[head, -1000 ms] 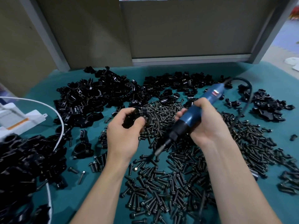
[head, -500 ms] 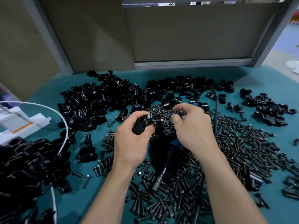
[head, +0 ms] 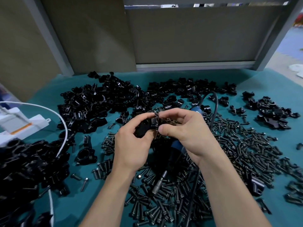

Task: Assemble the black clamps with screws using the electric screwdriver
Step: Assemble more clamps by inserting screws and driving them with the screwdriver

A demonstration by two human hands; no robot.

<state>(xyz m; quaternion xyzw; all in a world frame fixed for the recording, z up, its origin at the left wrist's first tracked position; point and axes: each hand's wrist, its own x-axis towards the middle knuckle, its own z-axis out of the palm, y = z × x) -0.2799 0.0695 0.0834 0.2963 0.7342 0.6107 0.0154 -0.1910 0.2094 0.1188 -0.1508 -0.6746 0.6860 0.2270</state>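
Gripping a black clamp (head: 144,128) in the left hand (head: 131,145), with fingers curled round its body, dead centre of view. Pinching a probable screw (head: 156,114) between thumb and fingertips of the right hand (head: 185,128), right at the clamp's top edge, at 12 o'clock from the left knuckles. Too small and dark to tell whether any thread sits in the hole yet.

Reads as the seating step: starting the screw by finger ahead of the power tool. Worth doing slowly here. Line the shank up straight with the bore, twirl a turn or two until feeling a bite, and squeeze the lug shut to hold the holes matched. Avoid a tilted start, for fear of cross-threading under power.

Moving outward now. Note the electric screwdriver (head: 176,145) lying beneath the right wrist, at 4 o'clock from the clamp, blue body half hidden, metal tip aimed at 7 o'clock, black cable (head: 214,102) looping away toward 1 o'clock. Reach for that only after seeing the screw stand unaided.

Further out, spot the thick scatter of loose screws (head: 237,145) from 6 round to 3 o'clock. See also the unassembled clamps (head: 98,102) heaped from 10 to 1 o'clock, with another mass at 8 o'clock. Last, at 9 o'clock on the teal counter (head: 49,95), find a white box (head: 24,126) with a white cord (head: 64,128) curving past.
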